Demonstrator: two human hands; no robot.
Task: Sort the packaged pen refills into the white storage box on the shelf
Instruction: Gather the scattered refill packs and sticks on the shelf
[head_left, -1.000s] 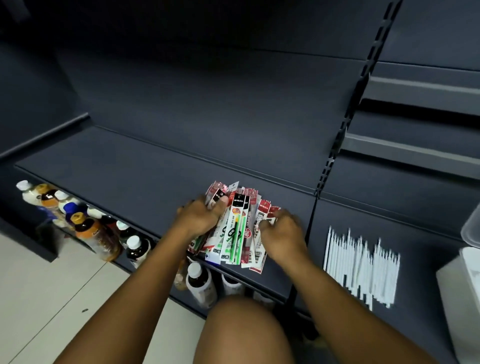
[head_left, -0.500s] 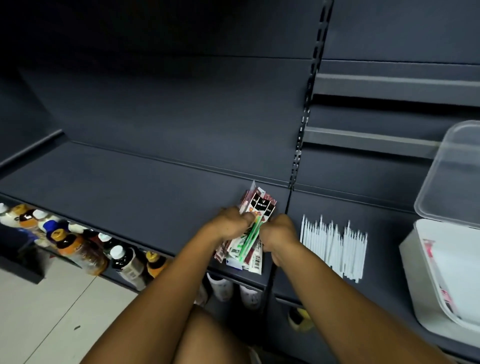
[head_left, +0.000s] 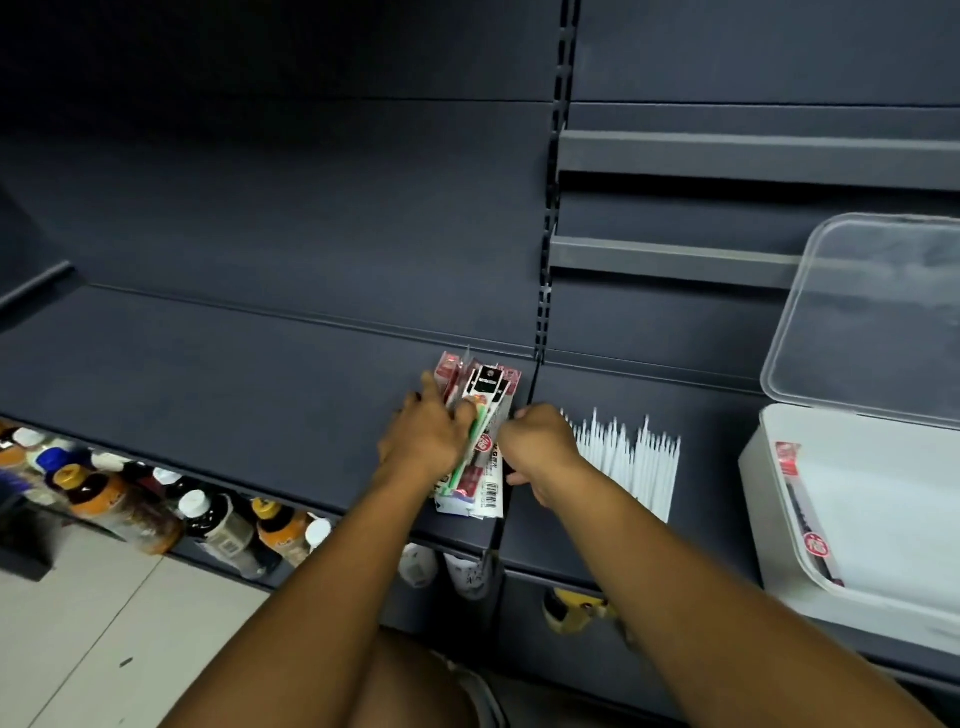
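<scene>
A bunched stack of packaged pen refills (head_left: 480, 447), red, white and green, lies on the dark shelf (head_left: 260, 395) near its front edge. My left hand (head_left: 423, 441) grips the stack's left side with the thumb over the top. My right hand (head_left: 537, 449) grips its right side with curled fingers. The white storage box (head_left: 831, 587) stands open at the right end of the shelf. One red-and-black refill pack (head_left: 802, 509) lies against the box's left inner wall.
A row of loose white refills (head_left: 631, 462) lies on the shelf between the stack and the box. The box's clear lid (head_left: 878, 312) leans up behind it. Several drink bottles (head_left: 156, 509) fill the lower shelf at left. My knee is below.
The spread-out packs have been pushed together into a narrow stack between both hands. The view has swung right, bringing the white box and its lid into sight.
</scene>
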